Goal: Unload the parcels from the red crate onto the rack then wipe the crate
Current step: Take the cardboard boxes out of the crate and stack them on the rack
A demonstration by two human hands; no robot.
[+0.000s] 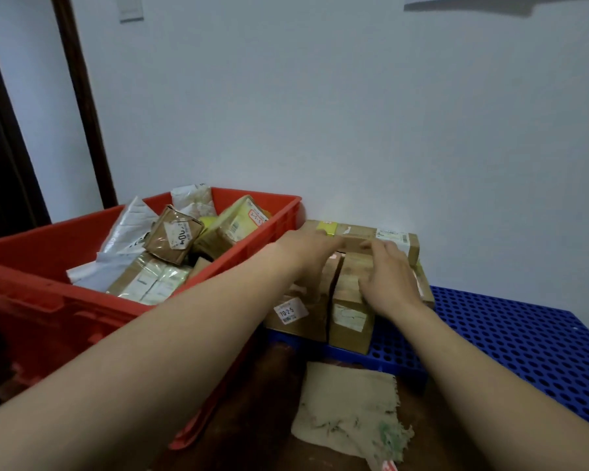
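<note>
A big red plastic crate (48, 311) stands at the rack's left edge, heaped with parcels: white plastic mailers (130, 229), a taped brown cardboard box (172, 237) and a yellowish carton (235, 222) against its far right wall. The blue perforated plastic rack (524, 334) carries two upright cardboard boxes (296, 311) at its left corner, with a long flat cardboard parcel (364, 234) across them. A frayed beige cloth (347, 406) lies on the floor by the rack's near edge. The left hand (315, 244), blurred, and the right hand (388, 280) rest on the long parcel with fingers outstretched, neither curled round it.
</note>
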